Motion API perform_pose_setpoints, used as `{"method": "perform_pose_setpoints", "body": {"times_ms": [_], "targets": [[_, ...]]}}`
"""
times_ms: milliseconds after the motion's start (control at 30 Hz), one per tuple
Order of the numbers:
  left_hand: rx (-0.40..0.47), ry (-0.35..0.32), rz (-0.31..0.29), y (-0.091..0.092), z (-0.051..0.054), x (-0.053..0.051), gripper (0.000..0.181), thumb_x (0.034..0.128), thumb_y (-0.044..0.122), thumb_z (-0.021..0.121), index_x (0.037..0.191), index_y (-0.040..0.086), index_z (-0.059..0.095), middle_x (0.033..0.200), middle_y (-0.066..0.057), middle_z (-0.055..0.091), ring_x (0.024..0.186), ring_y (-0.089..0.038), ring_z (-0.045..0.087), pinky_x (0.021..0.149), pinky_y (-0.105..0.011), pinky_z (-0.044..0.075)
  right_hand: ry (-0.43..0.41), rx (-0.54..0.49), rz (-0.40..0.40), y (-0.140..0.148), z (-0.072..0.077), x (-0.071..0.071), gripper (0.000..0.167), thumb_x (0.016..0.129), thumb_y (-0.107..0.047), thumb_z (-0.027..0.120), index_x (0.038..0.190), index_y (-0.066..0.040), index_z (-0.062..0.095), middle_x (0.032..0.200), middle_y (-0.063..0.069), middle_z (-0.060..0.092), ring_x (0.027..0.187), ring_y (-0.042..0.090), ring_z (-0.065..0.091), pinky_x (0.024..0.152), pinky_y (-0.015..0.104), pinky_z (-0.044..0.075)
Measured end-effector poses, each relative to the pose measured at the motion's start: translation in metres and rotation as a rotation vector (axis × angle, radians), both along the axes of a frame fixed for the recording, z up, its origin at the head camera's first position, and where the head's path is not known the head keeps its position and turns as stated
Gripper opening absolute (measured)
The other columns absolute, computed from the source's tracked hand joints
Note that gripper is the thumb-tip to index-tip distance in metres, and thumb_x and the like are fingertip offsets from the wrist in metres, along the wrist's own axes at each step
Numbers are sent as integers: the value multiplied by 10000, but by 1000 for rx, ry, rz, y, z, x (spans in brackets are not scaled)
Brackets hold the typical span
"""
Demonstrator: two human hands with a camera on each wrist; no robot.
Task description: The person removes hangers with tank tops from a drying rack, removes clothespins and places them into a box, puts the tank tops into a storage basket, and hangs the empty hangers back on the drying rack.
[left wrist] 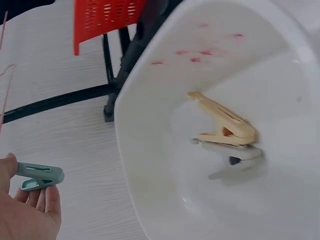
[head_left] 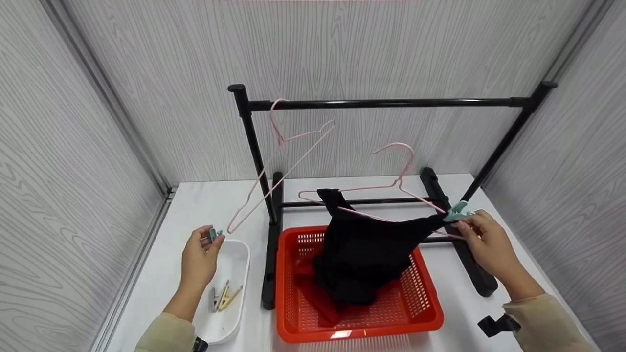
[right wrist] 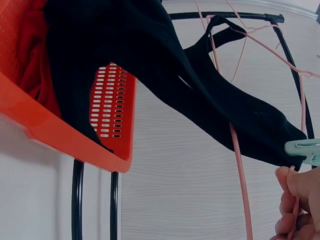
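My left hand (head_left: 199, 254) pinches a green clothespin (left wrist: 42, 172) above the white tub (head_left: 246, 274). My right hand (head_left: 489, 242) grips one end of a pink hanger (head_left: 362, 188), its fingers curled round the wire in the right wrist view. Just beside those fingers, a second green clothespin (head_left: 458, 211) clamps the edge of a black garment (head_left: 367, 249) to the hanger. The garment's other strap loops over the far end of the hanger. Its lower part hangs down into the red basket (head_left: 359, 336).
A black rack (head_left: 391, 103) stands behind, with another pink hanger (head_left: 259, 181) hooked on its left end. Red cloth (head_left: 323, 298) lies in the basket. Yellow clothespins (head_left: 225, 298) and a grey clothespin (head_left: 214, 299) lie in the tub.
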State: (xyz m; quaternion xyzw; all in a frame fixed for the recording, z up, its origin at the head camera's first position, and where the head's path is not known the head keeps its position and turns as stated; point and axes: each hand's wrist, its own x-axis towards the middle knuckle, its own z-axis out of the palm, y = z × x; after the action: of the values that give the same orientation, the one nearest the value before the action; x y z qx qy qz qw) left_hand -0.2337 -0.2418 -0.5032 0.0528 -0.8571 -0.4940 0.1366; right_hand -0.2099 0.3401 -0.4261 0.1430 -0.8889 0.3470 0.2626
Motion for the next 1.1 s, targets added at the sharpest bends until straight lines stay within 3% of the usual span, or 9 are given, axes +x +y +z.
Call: {"method": "perform_pose_setpoints", "body": {"times_ms": [233, 500, 767, 1100], "targets": [[-84, -158, -99, -9, -20, 1, 471, 1014, 150, 599, 1375, -109, 441, 1274, -293, 555, 1200, -413, 583, 984, -438, 506, -5, -9, 4, -1, -1, 0, 102, 933, 65, 633, 916, 17, 721, 797, -18, 491, 686, 40, 426, 608, 158, 344], [-294, -322, -234, -16, -32, 3, 442, 982, 153, 644, 1301, -116, 499, 1222, -298, 591, 1155, -464, 572, 969, -548, 474, -16, 7, 3, -1, 2, 2, 109, 941, 60, 626, 928, 14, 724, 825, 0, 515, 713, 38, 438, 626, 140, 355], [-445, -459, -259, -18, -39, 3, 413, 959, 144, 656, 1227, -145, 535, 1178, -327, 604, 1125, -486, 579, 949, -551, 483, -25, 14, -6, -1, 1, 4, 103, 936, 51, 639, 926, -10, 722, 821, -6, 506, 709, 49, 441, 620, 148, 356], [-448, -538, -229, -25, -51, 4, 440, 944, 146, 651, 1224, -173, 536, 1167, -347, 603, 1125, -499, 577, 962, -573, 473, -34, 24, -11, 1, -1, 7, 88, 938, 49, 636, 922, -3, 705, 825, -6, 501, 709, 50, 437, 614, 159, 351]]}}
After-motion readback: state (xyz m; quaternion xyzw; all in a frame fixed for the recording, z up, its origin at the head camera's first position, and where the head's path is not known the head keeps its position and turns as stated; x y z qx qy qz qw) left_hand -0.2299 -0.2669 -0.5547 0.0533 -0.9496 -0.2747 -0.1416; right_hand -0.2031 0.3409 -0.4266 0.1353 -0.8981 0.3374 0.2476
